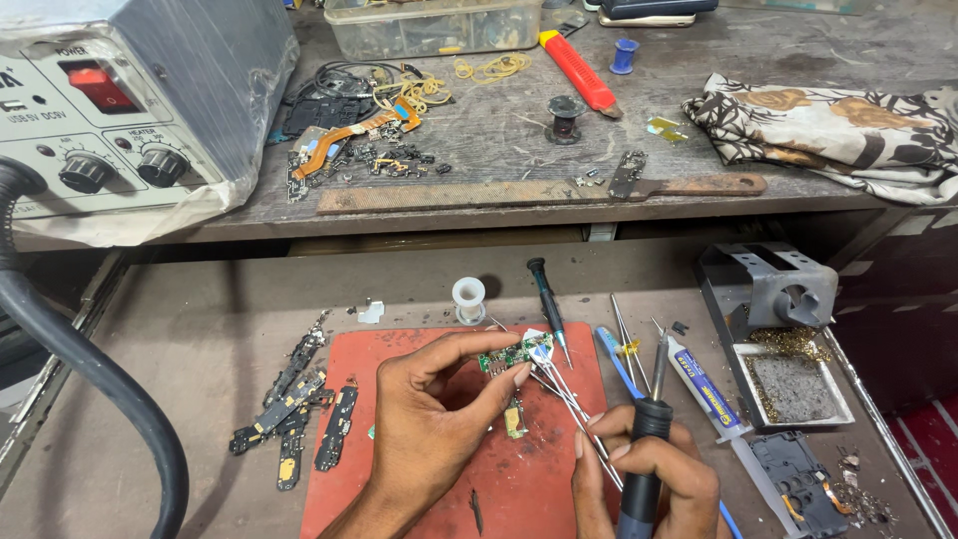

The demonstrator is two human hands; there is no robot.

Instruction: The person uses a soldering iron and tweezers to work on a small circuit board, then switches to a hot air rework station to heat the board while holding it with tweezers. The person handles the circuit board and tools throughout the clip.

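Two tools crowd my right hand [644, 469] at once: its fingers are curled tight around the black grip of a soldering iron [649, 419], and a pair of metal tweezers [569, 399] is pinched in the same fist, their tips reaching toward the board. My left hand [429, 419] has thumb and forefinger nearly closed on a small green circuit board [509, 354], held at an edge just above the red work mat [519, 469].

I judge the hot tip the main risk: it stands close to my left fingertips, and a slip could burn them or overheat the board. The light pinch could also let the board twist away under tweezer pressure. Solder crumbs on the mat could bridge contacts if the board is set down on them.

Around the mat lies a worn brown bench with dark flex boards [289, 399] to the left, a black screwdriver [547, 299], a white solder spool [469, 297], a glue syringe [704, 384] and a grey iron stand [773, 289] with its tray. A raised wooden shelf behind carries a grey hot-air station [120, 100], a long metal file [539, 192], a red cutter [581, 72] and a patterned cloth [838, 125].
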